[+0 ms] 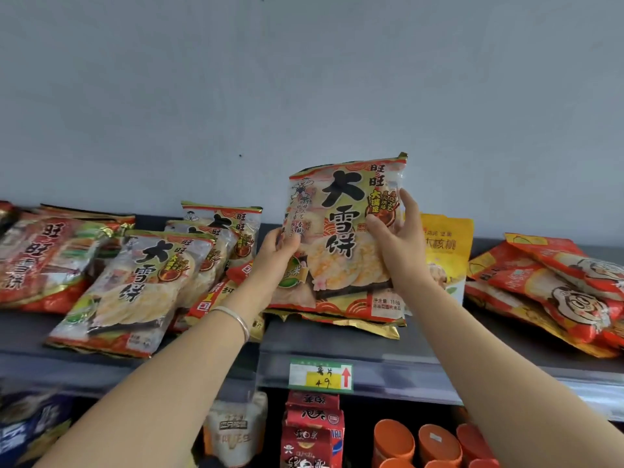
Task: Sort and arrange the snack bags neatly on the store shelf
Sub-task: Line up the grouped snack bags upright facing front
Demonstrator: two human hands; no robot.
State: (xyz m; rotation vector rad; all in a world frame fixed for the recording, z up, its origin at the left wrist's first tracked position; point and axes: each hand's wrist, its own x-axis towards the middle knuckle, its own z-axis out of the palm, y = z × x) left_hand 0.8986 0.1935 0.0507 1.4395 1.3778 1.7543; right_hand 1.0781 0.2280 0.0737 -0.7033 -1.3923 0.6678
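A large rice-cracker bag with black characters stands upright at the middle of the top shelf. My left hand grips its left edge and my right hand grips its right edge. Its bottom rests on another flat bag with gold trim. To the left lie matching rice-cracker bags, one behind the other, leaning back. Further left is a red and green bag. A small red pack lies under my left wrist.
A yellow walnut bag stands behind my right hand. Red cartoon-face bags pile up at the right. A price tag hangs on the shelf edge. Below are red cartons and orange tubs. A grey wall backs the shelf.
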